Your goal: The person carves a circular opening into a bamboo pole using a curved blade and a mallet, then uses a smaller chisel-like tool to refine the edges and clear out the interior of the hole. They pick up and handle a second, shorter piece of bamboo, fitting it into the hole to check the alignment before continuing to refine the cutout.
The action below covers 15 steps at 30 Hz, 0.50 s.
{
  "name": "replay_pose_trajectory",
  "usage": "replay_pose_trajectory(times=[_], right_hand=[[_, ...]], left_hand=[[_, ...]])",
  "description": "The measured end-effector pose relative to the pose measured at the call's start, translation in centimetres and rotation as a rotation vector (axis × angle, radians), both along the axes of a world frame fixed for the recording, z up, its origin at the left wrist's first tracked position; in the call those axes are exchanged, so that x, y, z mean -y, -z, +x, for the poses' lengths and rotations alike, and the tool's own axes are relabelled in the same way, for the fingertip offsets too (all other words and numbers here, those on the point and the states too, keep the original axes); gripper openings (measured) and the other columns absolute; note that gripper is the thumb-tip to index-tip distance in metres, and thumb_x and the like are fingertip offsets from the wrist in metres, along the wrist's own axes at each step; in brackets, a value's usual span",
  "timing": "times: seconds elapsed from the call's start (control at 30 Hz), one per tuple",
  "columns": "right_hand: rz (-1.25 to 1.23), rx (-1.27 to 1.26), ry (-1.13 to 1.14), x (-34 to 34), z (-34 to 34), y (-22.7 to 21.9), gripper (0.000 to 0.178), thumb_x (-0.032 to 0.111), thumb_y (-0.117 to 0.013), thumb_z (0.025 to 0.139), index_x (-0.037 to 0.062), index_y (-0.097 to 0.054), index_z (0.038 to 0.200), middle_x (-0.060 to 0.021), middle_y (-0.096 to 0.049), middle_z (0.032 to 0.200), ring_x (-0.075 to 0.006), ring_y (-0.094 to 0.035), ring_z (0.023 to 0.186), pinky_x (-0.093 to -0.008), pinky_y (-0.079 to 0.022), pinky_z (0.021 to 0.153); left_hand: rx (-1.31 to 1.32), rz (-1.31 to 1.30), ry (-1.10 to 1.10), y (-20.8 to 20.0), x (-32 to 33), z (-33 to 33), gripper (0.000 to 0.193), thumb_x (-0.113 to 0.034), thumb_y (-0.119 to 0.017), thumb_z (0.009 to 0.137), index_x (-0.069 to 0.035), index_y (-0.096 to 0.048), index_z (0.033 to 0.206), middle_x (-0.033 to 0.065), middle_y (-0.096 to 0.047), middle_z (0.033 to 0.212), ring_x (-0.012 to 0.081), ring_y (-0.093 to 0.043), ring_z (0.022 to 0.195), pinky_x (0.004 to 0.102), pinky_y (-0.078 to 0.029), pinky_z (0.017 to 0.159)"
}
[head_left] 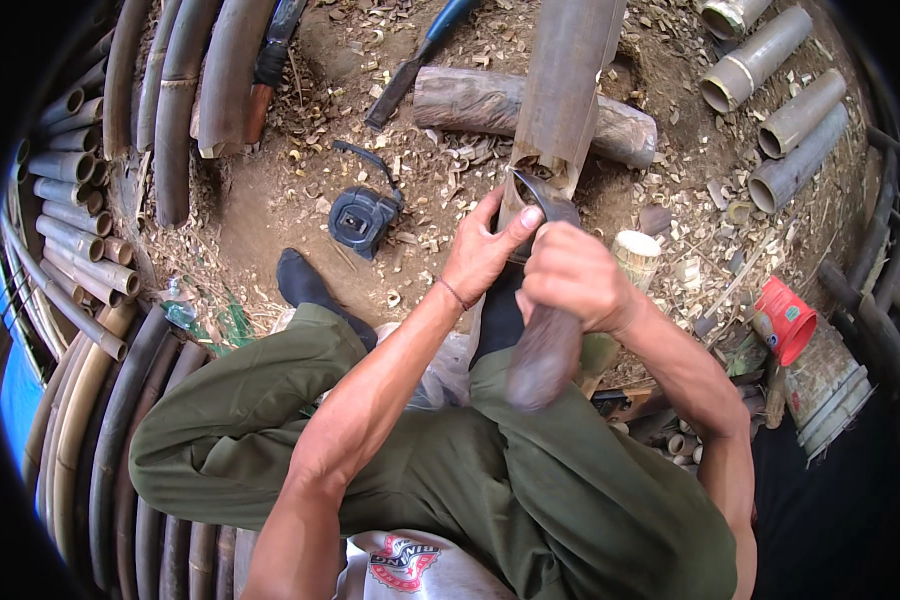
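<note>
A thick grey-brown bamboo pole (568, 90) slants toward me, its near end cut open and ragged. My left hand (478, 250) is wrapped round that end, with the thumb along the near edge. In my right hand (577, 278) is a knife (548, 368), held by its thick wooden handle, which points back over my thigh and is slightly blurred. Its dark curved blade lies against the cut end, with the tip close to my left thumb. Beneath the pole, a short log (470, 100) lies crosswise on the ground and props it up.
Left of the log lies a blue-handled flat blade (402, 88), with a black tape measure (363, 220) nearer me. Bamboo poles (180, 100) crowd the left. Cut bamboo sections (755, 62) lie right, above a red cup (792, 322) and whitish bucket (828, 392). Chips litter the dirt.
</note>
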State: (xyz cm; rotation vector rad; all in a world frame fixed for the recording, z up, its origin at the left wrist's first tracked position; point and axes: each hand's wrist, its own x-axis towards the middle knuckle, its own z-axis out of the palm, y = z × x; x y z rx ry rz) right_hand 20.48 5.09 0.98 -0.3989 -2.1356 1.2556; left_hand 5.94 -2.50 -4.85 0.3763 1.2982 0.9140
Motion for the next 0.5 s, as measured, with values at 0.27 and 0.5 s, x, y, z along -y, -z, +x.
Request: replay_pose_trajectory(times=[0.27,0.5], right_hand=[[-0.764,-0.336,0.632,-3.8,-0.9,-3.5,0.011,0.005,-0.055,0.090,0.0049,-0.046,0.097,-0.0031,-0.046,0.069,-0.0112,-0.044,0.059,-0.0330,-0.045,0.060],[-0.831,-0.182,0.648,-4.7,-1.4,-1.8,0.016,0.006,-0.062,0.087,0.0031,-0.048,0.095,-0.0029,-0.048,0.066,-0.0115,-0.047,0.058,-0.0333,-0.045,0.058]], left_hand=[[-0.181,-0.164,0.067,-2.0,-3.2,0.8,0.104,-0.072,-0.077,0.064,0.015,-0.053,0.115,0.0221,-0.067,0.101,0.0244,-0.067,0.092,0.0336,-0.054,0.081],[-0.239,-0.235,0.018,-1.3,-3.3,1.1,0.097,-0.072,-0.076,0.067,0.015,-0.058,0.107,0.0218,-0.068,0.094,0.0241,-0.068,0.087,0.0335,-0.054,0.077]])
